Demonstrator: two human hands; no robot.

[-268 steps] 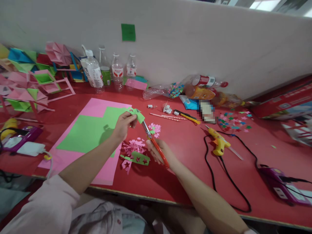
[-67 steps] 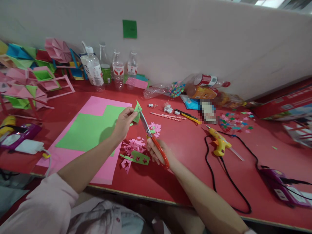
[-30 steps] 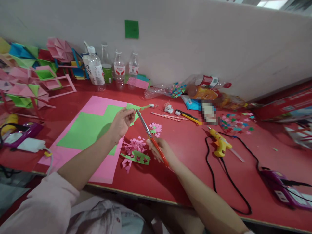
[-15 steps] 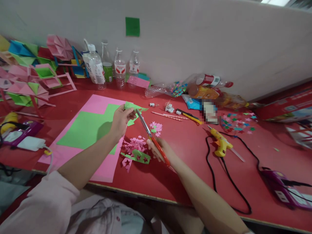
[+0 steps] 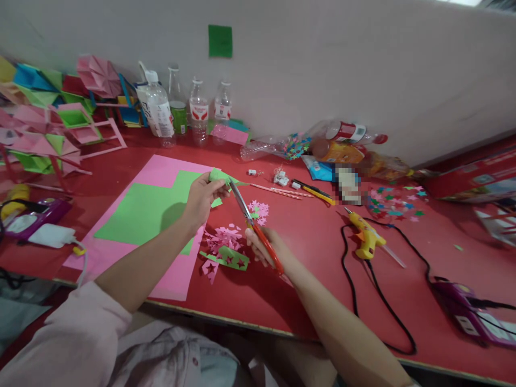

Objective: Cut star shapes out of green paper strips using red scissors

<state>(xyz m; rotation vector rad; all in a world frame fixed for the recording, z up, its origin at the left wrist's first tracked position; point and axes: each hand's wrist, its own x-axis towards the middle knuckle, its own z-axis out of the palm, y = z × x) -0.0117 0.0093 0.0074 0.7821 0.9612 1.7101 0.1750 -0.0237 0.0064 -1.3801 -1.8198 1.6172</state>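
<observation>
My left hand point(image 5: 202, 198) pinches a small piece of green paper point(image 5: 219, 175) above the sheets on the table. In my right hand point(image 5: 264, 244) is a pair of scissors point(image 5: 242, 203) with red-orange handles; the blade tips meet the right edge of that green piece. Below the blades lie pink paper scraps point(image 5: 223, 240) and a green strip point(image 5: 234, 259) with star-shaped holes. Small pink stars point(image 5: 258, 211), with a few green ones, sit right of the blades. Under my left wrist are a large green sheet point(image 5: 133, 215) and a pink sheet point(image 5: 173, 282).
A yellow glue gun point(image 5: 365, 236) with a black cord lies at right, near a purple power strip point(image 5: 470, 314). Plastic bottles point(image 5: 199, 110) stand along the wall. Folded paper models point(image 5: 60, 126) crowd the left. A yellow-black cutter point(image 5: 314, 192) and striped straws point(image 5: 278, 191) lie behind the scissors.
The green piece has turned a little in my left hand, and less of its jagged right part shows. The scissors have shifted slightly right along with my right hand.
</observation>
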